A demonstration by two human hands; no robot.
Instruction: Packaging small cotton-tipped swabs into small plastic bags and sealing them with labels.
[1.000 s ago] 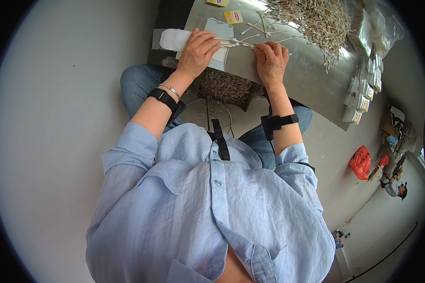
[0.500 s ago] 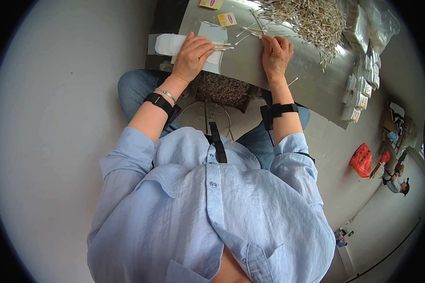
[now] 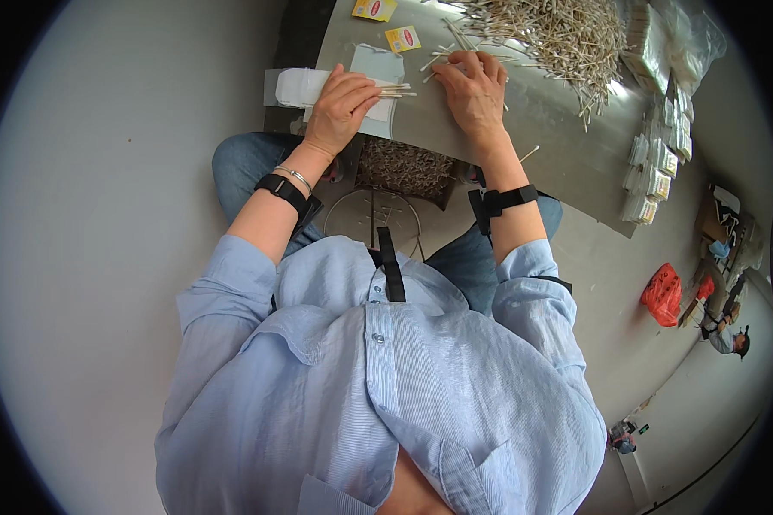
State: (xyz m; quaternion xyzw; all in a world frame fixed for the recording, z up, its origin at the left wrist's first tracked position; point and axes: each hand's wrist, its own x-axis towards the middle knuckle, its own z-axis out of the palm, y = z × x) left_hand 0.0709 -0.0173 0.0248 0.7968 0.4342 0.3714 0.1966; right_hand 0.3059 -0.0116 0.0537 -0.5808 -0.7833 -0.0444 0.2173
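Observation:
My left hand (image 3: 343, 105) is closed around a small bundle of cotton swabs (image 3: 397, 89), their white tips sticking out to the right. Beneath and beside that hand lie a white package (image 3: 296, 87) and a pale, flat sheet or bag (image 3: 378, 60) at the table's near left edge. My right hand (image 3: 476, 93) bends its fingers down onto loose cotton swabs (image 3: 442, 57) on the metal table (image 3: 558, 150). Its fingertips are partly hidden among the sticks. A large heap of cotton swabs (image 3: 558, 39) spreads just beyond it.
Two yellow packets (image 3: 402, 39) lie at the far left of the table. Clear bags (image 3: 694, 51) and stacked small packs (image 3: 653, 167) line its right side. Under the table sits a container full of swabs (image 3: 404, 167). A red bag (image 3: 661, 296) and a person (image 3: 730, 339) are further right.
My right hand has shifted left and turned over the loose swabs, its fingers reaching further among them. My left hand keeps its bundle and has moved slightly left.

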